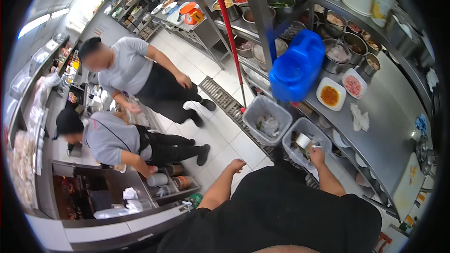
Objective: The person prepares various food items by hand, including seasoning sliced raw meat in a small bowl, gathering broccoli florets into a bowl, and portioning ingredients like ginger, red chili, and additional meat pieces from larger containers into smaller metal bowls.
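My left hand (238, 166) hangs over the tiled floor with its fingers curled in, and no object shows in it. My right hand (317, 156) is over the near clear plastic bin (327, 134), which has a plastic liner and holds food scraps. A small white piece (316, 146) shows at my right fingertips; whether they grip it is not plain. A white cup-like container (302, 141) lies or hangs in that bin, beside my right hand. Next to it stands a second lined bin (248, 121) with scraps and crumpled plastic (270, 126).
Two people (128, 61) (112, 137) in grey tops stand to the left, by an open drawer (175, 187). A blue jug (297, 66) and a red-handled pole (228, 24) rise behind the bins. The steel counter (386, 119) at right holds bowls, pots and a cutting board (407, 182).
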`<state>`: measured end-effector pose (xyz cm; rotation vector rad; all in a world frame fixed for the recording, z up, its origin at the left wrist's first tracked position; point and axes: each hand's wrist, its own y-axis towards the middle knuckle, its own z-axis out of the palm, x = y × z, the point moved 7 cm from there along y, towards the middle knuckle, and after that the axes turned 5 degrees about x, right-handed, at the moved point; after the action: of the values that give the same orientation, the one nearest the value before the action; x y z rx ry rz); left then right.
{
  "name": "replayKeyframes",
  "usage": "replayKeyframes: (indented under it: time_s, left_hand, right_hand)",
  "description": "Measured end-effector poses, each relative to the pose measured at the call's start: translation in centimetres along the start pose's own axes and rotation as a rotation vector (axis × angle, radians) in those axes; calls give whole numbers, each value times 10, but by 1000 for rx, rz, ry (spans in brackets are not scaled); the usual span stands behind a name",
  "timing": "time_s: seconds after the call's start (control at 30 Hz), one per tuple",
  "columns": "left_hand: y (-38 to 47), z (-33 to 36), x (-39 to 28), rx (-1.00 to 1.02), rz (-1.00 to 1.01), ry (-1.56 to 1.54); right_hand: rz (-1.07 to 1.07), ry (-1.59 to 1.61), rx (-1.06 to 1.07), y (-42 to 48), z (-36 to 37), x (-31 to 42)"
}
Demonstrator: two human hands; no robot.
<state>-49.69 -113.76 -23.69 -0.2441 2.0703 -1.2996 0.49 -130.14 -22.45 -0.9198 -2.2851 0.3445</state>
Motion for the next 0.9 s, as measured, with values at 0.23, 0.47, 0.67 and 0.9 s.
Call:
replayKeyframes:
  time_s: [0.23,0.47,0.67,0.9]
  left_hand:
    - [79,-118,-211,-76,249,-378]
    - [193,-165,-275,-67,365,536]
    - [232,-177,-253,190,232,767]
    - [232,-234,-239,135,105,600]
  right_hand:
    - [-147,287,459,61,-34,243]
    - [-228,432,76,76,-54,226]
    - [1,-27,130,25,6,85]
    - [247,267,263,14,24,103]
